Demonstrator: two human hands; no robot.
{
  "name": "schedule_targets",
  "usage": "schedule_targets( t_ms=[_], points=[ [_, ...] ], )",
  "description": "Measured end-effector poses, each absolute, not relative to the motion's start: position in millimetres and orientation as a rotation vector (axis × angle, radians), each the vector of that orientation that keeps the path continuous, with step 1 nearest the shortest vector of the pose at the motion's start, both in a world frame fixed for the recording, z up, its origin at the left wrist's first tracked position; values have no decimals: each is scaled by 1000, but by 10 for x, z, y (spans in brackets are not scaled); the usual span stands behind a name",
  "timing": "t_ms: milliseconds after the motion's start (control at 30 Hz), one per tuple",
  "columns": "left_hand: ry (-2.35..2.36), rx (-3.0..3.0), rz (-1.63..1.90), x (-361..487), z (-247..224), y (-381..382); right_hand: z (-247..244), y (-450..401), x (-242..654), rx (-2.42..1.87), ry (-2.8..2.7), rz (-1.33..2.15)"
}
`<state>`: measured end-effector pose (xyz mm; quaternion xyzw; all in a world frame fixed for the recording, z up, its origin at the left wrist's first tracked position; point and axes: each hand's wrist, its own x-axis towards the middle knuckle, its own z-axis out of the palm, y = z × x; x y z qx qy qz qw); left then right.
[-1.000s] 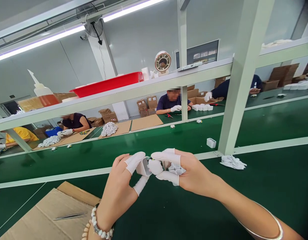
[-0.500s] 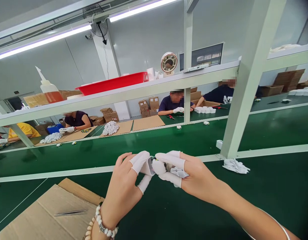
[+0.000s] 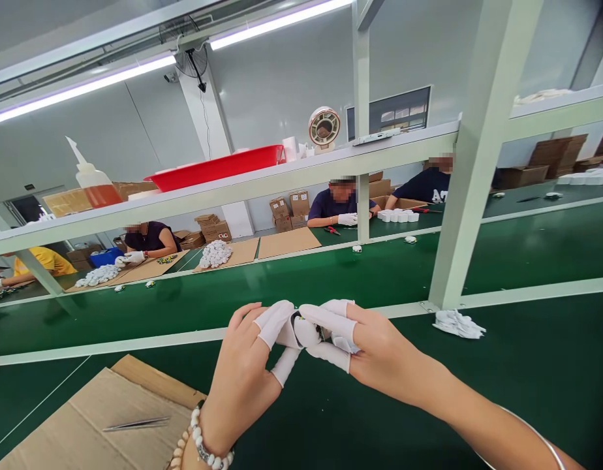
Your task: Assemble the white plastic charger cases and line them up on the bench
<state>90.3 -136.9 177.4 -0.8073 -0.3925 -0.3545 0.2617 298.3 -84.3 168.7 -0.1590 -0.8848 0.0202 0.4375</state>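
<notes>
My left hand [image 3: 250,365], in white finger cots, grips a small white hollow housing [image 3: 286,335] between fingers and thumb. My right hand [image 3: 380,339], also in finger cots, pinches a rounded white part [image 3: 307,332] with dark and yellow bits along its edge. The rounded part sits at the housing's open end, with its far side hidden by my fingers. More pale pieces show under my right fingers, too covered to name. Both hands are over the green bench [image 3: 325,418].
Tweezers [image 3: 136,424] lie on cardboard [image 3: 93,405] at lower left. Crumpled white gloves [image 3: 459,324] rest by the shelf post [image 3: 470,196]. Small white parts ride the green belt [image 3: 262,277]. Co-workers sit beyond it. A red tray [image 3: 218,168] and a squeeze bottle [image 3: 93,179] stand on the shelf.
The rounded white part and the housing have come closer together, and the gap between my hands has narrowed. Parts on the belt have shifted right. The view has turned slightly.
</notes>
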Motion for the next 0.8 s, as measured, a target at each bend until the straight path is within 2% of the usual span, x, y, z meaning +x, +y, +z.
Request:
schedule_targets(
  t_ms=[100, 267, 567, 800],
  points=[
    [-1057, -2184, -959, 889, 1787, -1377, 1693, -810, 2989, -330, -2199, -17],
    [-1069, -2188, -971, 882, 1767, -1379, 1774, -800, 3055, -435, -2337, 87],
    [-1213, -2322, -1044, 893, 1732, -1394, 1799, -717, 3087, -195, -2252, -556],
    [-1161, -2379, -1049, 920, 1773, -1440, 1752, -644, 3088, -71, -2184, -597]
  ],
)
